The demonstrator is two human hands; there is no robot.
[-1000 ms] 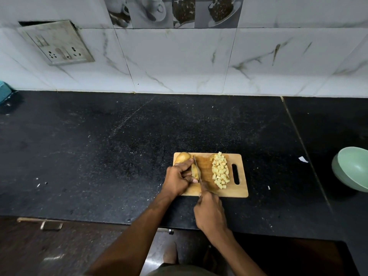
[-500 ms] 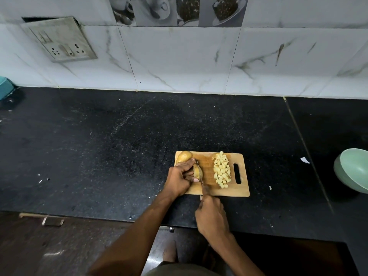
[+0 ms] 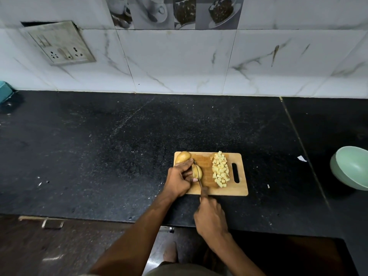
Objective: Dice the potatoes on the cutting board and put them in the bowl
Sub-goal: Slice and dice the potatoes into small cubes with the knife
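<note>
A small wooden cutting board [image 3: 242,190] lies on the black counter. My left hand [image 3: 179,179] grips a potato piece [image 3: 197,172] near the board's left side. The knife [image 3: 198,174] cuts down through that piece, and my right hand [image 3: 211,217] grips its handle at the board's near edge. A whole potato [image 3: 182,156] sits at the board's far left corner. A pile of diced potato cubes [image 3: 220,169] lies beside the board's handle slot. A pale green bowl [image 3: 352,168] stands far right, partly cut off by the frame edge.
The black stone counter [image 3: 99,152] runs wide to the left and behind the board. A tiled wall with a loose switch plate [image 3: 59,43] stands at the back. A teal object [image 3: 5,91] sits at far left. Small white scraps [image 3: 302,158] lie near the bowl.
The knife blade has drawn back towards me through the potato piece, and my right hand has moved slightly nearer the counter edge. My left hand keeps its hold.
</note>
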